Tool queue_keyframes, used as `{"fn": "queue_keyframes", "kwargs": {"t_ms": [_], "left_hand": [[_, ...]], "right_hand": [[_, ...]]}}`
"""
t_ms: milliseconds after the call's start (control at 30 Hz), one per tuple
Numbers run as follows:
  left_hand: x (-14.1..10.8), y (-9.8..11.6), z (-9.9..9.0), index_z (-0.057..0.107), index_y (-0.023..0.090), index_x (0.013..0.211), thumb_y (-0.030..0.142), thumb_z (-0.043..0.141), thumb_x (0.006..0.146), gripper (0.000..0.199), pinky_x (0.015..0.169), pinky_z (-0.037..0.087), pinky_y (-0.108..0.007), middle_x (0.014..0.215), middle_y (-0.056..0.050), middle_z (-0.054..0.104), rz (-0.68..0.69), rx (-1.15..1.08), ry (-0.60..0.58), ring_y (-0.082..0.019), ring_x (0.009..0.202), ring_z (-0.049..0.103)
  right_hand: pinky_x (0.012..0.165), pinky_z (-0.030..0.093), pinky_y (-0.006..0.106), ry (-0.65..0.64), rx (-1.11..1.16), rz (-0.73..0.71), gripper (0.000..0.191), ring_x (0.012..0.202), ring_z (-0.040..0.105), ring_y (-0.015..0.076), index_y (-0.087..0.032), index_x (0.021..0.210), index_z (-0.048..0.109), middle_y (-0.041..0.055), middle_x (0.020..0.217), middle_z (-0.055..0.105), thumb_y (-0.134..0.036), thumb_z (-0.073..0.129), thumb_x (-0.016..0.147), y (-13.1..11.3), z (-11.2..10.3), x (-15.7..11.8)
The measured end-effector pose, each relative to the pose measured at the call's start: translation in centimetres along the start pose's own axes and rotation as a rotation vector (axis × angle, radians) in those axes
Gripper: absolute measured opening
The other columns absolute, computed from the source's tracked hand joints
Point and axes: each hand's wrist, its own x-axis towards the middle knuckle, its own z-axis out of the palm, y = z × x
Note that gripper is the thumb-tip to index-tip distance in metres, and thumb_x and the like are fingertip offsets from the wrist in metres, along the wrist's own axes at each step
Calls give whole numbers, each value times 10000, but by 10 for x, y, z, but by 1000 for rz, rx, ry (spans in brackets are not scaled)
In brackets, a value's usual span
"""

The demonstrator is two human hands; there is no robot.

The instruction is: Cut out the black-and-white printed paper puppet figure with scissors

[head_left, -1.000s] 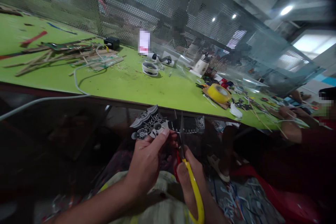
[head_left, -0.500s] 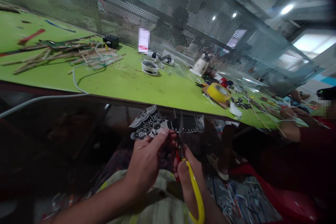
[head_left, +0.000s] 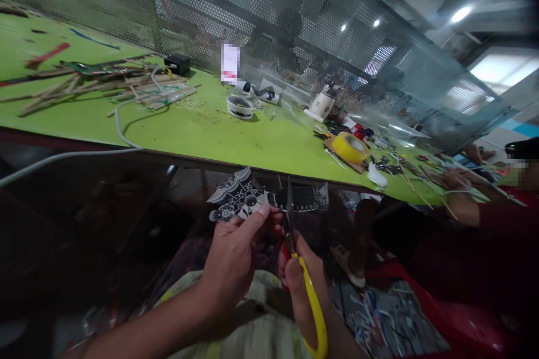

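My left hand (head_left: 236,252) pinches a black-and-white patterned cutout (head_left: 236,193), with the thumb on top. The piece looks thin and flat, like paper or film; it has a fan-like part at the left and a dark strip reaching right. In my right hand (head_left: 301,275) is a pair of scissors (head_left: 310,297) with a yellow handle and some red by the fingers. Their blades point up and away, lying across the strip just right of my left fingertips. Both hands are over my lap, below the table's front edge.
The green table (head_left: 181,134) runs across in front. On it are wooden sticks (head_left: 63,87), a white cable (head_left: 120,123), a white tape roll (head_left: 240,106), yellow tape (head_left: 349,148) and a phone (head_left: 230,61). At the right, a co-worker's hand (head_left: 458,179) holds thin sticks.
My hands, the scissors and the cutout stay almost in place. The view has shifted very slightly. At the right, the co-worker's hand has moved a little.
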Motion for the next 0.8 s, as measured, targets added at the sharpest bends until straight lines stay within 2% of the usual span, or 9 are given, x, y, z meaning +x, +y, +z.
{"fn": "queue_keyframes", "kwargs": {"t_ms": [233, 567, 700, 800], "left_hand": [[-2, 6, 9, 764, 136, 646, 287, 807, 657, 158, 652, 538, -235, 655, -52, 728, -21, -21, 38, -156, 630, 661], [-1, 4, 6, 765, 119, 682, 276, 781, 695, 158, 676, 538, -238, 694, -65, 736, -19, -31, 8, -157, 660, 661], [-2, 2, 6, 758, 115, 691, 234, 745, 728, 126, 670, 533, -236, 695, -71, 730, -10, -42, -14, -157, 664, 652], [-2, 7, 2, 748, 117, 680, 230, 731, 726, 124, 688, 547, -270, 694, -73, 723, 7, -52, -40, -180, 677, 657]], "right_hand": [[429, 237, 228, -3, 26, 27, 643, 516, 297, 104, -271, 1183, 601, -48, 624, 382, -765, 442, 803, 2, 0, 0], [412, 237, 208, -31, -5, 45, 606, 514, 292, 97, -281, 1204, 569, -55, 638, 370, -737, 428, 830, -2, -2, -1], [403, 238, 204, 22, -14, 46, 615, 506, 285, 95, -267, 1142, 615, -55, 626, 384, -753, 450, 803, 5, -1, 1], [401, 251, 207, 74, -16, 69, 700, 503, 308, 97, -242, 1083, 647, -50, 615, 407, -816, 461, 728, 18, 0, 2]]}}
